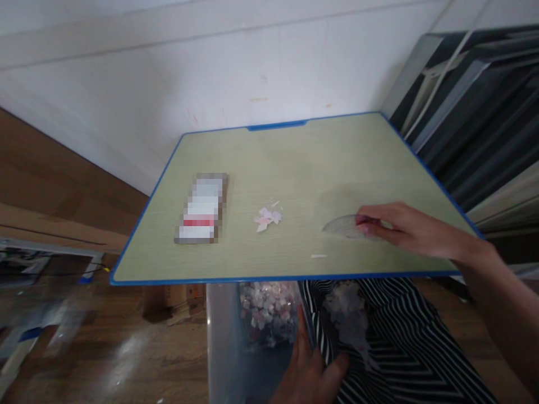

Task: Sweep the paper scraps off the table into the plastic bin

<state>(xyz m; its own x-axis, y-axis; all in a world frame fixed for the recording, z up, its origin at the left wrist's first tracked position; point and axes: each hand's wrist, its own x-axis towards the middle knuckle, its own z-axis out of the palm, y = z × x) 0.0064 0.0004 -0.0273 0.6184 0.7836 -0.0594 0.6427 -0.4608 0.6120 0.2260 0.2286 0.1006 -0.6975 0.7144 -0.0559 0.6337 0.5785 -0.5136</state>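
My right hand (389,224) is closed, with thumb and fingers pinching a thin, see-through half-round piece (342,225) just over the right part of the board-like tabletop (295,163). Left of it on the top lies a small heap of pale pink and white paper scraps (268,217), with a thin white strip (319,256) nearer the front edge. Below the table, my left hand (309,367) has its fingers and thumb around the side rim of a translucent plastic bin (223,336). In that bin sits a clear bag of similar scraps (269,308).
A phone-like object (202,207), blurred out, lies on the table's left side. More pale scraps (347,311) rest on the striped cloth (404,336) over my lap. A white wall (261,73) stands behind; dark panels (484,112) lean at right.
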